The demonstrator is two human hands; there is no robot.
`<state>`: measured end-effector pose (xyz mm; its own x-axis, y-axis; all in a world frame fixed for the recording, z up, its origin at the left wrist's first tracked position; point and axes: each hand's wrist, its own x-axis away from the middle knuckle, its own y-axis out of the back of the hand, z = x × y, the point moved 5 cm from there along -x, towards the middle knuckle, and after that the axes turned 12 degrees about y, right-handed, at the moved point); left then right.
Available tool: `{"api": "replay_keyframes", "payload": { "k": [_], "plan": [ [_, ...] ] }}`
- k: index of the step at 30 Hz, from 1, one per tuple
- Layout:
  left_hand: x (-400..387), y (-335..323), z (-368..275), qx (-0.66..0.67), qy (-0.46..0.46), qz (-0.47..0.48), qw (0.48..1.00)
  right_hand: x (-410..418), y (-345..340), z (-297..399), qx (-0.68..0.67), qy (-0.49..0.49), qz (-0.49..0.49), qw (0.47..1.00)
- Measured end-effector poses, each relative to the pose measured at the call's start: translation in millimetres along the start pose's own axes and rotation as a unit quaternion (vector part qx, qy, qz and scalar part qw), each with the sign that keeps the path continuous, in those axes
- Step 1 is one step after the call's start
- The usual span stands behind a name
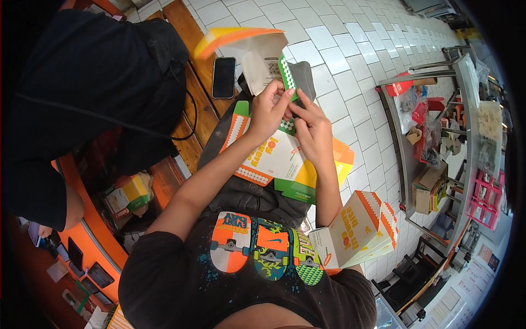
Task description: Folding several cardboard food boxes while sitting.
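Observation:
My left hand (270,107) pinches the green checkered flap of a printed cardboard food box (267,43), which stands partly unfolded with its grey inside showing. Close beside it, my right hand (313,125) has its fingertips at the lower end of the same flap, the index finger stretched along it; whether they grip it is hard to tell. Under both hands, flat printed box blanks (283,164) in white, orange, yellow and green lie across my lap. More folded box blanks (357,232) are tucked by my right arm.
A smartphone (224,78) lies on the wooden bench (193,119) to the left. A person in dark clothing (102,74) is close on that side, near an orange table (96,234) with several devices. A metal rack (464,90) holding bags and a carton stands at right on the tiled floor.

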<state>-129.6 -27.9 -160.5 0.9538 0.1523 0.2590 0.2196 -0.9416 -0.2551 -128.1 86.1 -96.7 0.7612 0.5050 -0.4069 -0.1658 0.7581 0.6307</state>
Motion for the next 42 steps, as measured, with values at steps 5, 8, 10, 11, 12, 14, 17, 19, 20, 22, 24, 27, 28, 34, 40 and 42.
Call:
{"api": "replay_keyframes", "payload": {
  "k": [5, 8, 10, 11, 12, 14, 17, 19, 20, 22, 24, 27, 28, 34, 40, 42],
  "plan": [
    [20.9, -4.9, -30.6, -0.357, -0.274, -0.084, 0.889, -9.2, 42.4, 3.2, 0.003, -0.015, -0.201, 0.979],
    [35.7, -12.7, -33.7, -0.457, -0.336, -0.053, 0.822, -16.2, 61.4, 9.5, 0.126, 0.072, -0.265, 0.953],
    [41.8, -16.8, -32.9, -0.525, -0.34, -0.025, 0.78, -19.0, 63.0, 0.5, 0.103, 0.037, -0.239, 0.965],
    [44.2, -17.1, -34.2, -0.534, -0.339, -0.018, 0.775, -19.3, 61.6, -6.6, 0.074, 0.002, -0.214, 0.974],
    [46.0, -17.5, -35.7, -0.547, -0.332, -0.006, 0.769, -18.2, 64.0, -7.3, 0.076, 0.025, -0.251, 0.965],
    [52.0, -17.1, -45.1, -0.542, -0.348, -0.005, 0.765, -11.3, 67.7, -15.9, 0.07, -0.032, -0.264, 0.961],
    [57.5, -19.5, -64.2, -0.508, -0.347, -0.002, 0.789, -1.1, 70.6, -25.1, 0.006, -0.11, -0.323, 0.94],
    [57.8, -25.6, -77.1, -0.472, -0.337, -0.005, 0.815, -0.2, 65.7, -25.6, -0.031, -0.144, -0.297, 0.944],
    [52.3, -27.6, -78.7, -0.448, -0.271, 0.004, 0.852, -0.9, 63.4, -22.9, -0.033, -0.141, -0.288, 0.946],
    [45.6, -33.7, -83.5, -0.442, -0.228, -0.02, 0.868, -6.2, 55.4, -12.0, -0.045, -0.084, -0.244, 0.965],
    [40.3, -38.7, -83.1, -0.444, -0.21, -0.038, 0.87, -9.1, 48.7, -5.5, -0.055, -0.065, -0.199, 0.976],
    [32.0, -35.4, -71.0, -0.418, -0.176, -0.031, 0.891, -9.2, 51.0, -3.9, -0.029, -0.049, -0.203, 0.978],
    [30.4, -29.9, -66.6, -0.396, -0.177, -0.027, 0.9, -8.0, 51.7, -5.5, -0.034, -0.054, -0.204, 0.977],
    [0.3, 0.0, -12.1, 0.089, 0.147, 0.106, 0.979, -0.8, 40.7, -23.0, -0.154, -0.122, -0.163, 0.967],
    [3.3, 1.0, -7.8, 0.118, 0.118, 0.129, 0.977, -5.5, 26.0, -9.2, 0.03, -0.012, -0.064, 0.997],
    [4.9, 1.4, -9.9, 0.109, 0.107, 0.131, 0.98, -6.9, 25.1, -7.2, 0.043, -0.005, -0.072, 0.996]
  ]
}}
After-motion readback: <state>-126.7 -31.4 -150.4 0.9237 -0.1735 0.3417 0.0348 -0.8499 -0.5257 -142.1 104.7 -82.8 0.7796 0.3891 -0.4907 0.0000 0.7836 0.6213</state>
